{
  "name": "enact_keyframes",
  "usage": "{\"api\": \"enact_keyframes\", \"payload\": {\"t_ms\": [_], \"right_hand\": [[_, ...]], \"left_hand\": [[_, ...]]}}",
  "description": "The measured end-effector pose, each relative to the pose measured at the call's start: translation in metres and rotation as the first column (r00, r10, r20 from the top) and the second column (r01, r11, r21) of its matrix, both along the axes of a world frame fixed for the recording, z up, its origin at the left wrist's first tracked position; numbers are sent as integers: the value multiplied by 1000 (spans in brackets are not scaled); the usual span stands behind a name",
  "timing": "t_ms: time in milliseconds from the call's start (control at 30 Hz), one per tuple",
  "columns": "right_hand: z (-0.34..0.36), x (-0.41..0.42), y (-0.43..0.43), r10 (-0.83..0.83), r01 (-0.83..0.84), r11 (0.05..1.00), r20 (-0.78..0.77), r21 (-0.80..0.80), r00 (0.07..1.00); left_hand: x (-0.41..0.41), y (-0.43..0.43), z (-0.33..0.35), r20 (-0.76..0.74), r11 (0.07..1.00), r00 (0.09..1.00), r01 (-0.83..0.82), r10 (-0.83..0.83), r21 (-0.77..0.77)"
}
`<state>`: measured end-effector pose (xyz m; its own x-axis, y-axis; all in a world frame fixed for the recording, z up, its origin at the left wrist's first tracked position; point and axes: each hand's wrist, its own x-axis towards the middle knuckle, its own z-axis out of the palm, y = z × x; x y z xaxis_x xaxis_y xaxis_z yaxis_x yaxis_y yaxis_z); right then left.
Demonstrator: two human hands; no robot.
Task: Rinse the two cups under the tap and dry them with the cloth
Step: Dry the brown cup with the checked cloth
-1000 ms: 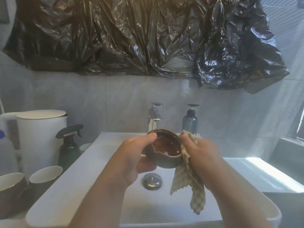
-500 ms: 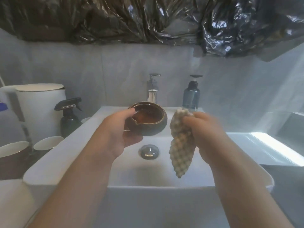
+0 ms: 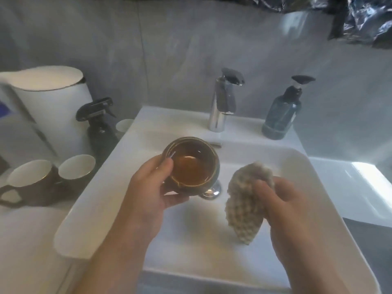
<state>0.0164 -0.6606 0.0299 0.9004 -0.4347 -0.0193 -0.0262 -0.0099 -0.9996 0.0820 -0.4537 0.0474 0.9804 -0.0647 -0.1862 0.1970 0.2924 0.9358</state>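
My left hand (image 3: 152, 187) grips a small round dark cup (image 3: 191, 166) with a brown glazed inside, thumb over its near rim, above the white sink (image 3: 318, 198). My right hand (image 3: 280, 200) holds a bunched beige waffle cloth (image 3: 244, 209) that hangs down to the right of the cup, apart from it. The chrome tap (image 3: 222, 102) stands behind the cup; no water shows. Two dark mugs with white insides, one (image 3: 29, 177) and the other (image 3: 74, 168), stand on the counter at the left.
A white kettle (image 3: 48, 102) and a dark spray bottle (image 3: 99, 126) stand left of the sink. A blue soap dispenser (image 3: 282, 115) sits on the sink's back ledge at right. The drain plug (image 3: 212, 190) shows under the cup. Black plastic sheeting (image 3: 364, 18) hangs top right.
The cloth has come away from the cup and now hangs bunched in my right hand. The cup has shifted left and lower. My view has tilted down toward the sink.
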Motion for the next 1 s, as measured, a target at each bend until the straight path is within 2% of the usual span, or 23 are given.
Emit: {"api": "enact_keyframes", "payload": {"t_ms": [133, 267, 400, 633, 767, 800, 867, 900, 933, 967, 1000], "right_hand": [[-2, 17, 12, 47, -29, 985, -102, 168, 994], [16, 40, 43, 105, -75, 985, -198, 154, 974], [49, 90, 80, 30, 11, 986, -245, 166, 969], [82, 218, 124, 31, 27, 955, -189, 296, 981], [77, 267, 126, 74, -5, 958, -228, 288, 971], [68, 275, 123, 36, 30, 970, -265, 242, 964], [59, 279, 122, -83, 94, 995, -342, 15, 936], [54, 279, 122, -126, 62, 982, -380, -177, 916], [47, 274, 120, -172, 2, 912, -378, -411, 910], [39, 269, 118, -213, -21, 795, -311, -606, 926], [32, 262, 116, -195, -29, 673, -216, -739, 957]], "left_hand": [[7, 27, 11, -31, 999, 999, -14, 15, 30], [11, 55, 23, -159, 993, 980, -117, 116, 1], [25, 76, 39, -203, 994, 974, -106, 104, -1], [70, 103, 54, -247, 996, 965, -92, 88, -7], [93, 109, 53, -253, 993, 962, -117, 105, -34], [98, 110, 52, -247, 993, 964, -110, 97, -37], [107, 113, 52, -235, 994, 969, -93, 79, -48], [111, 114, 52, -232, 994, 970, -88, 72, -57], [114, 115, 51, -232, 994, 970, -85, 68, -65], [116, 116, 51, -232, 994, 971, -83, 65, -70], [119, 117, 50, -233, 994, 971, -81, 62, -71]]}}
